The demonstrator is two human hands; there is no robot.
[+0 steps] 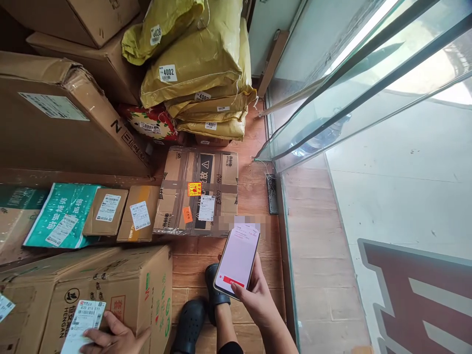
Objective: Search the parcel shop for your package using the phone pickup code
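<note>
My right hand (254, 292) is wrapped round a smartphone (238, 258), its thumb over a red button low on the lit screen. At the bottom left, my left hand (112, 337) rests with spread fingers on a big cardboard box (147, 280). Its fingertips touch the edge of a white shipping label (84, 324) stuck to that box. Beyond the phone lies a taped carton (173, 196) on the floor, bearing a white label and red and orange stickers.
Yellow woven sacks (199, 54) are stacked at the back beside large cartons (55, 132). A teal parcel (62, 211) and two small boxes (106, 211) lie at left. To the right runs a glass door (332, 113). My dark clogs (190, 322) stand on the wood-look floor (250, 172).
</note>
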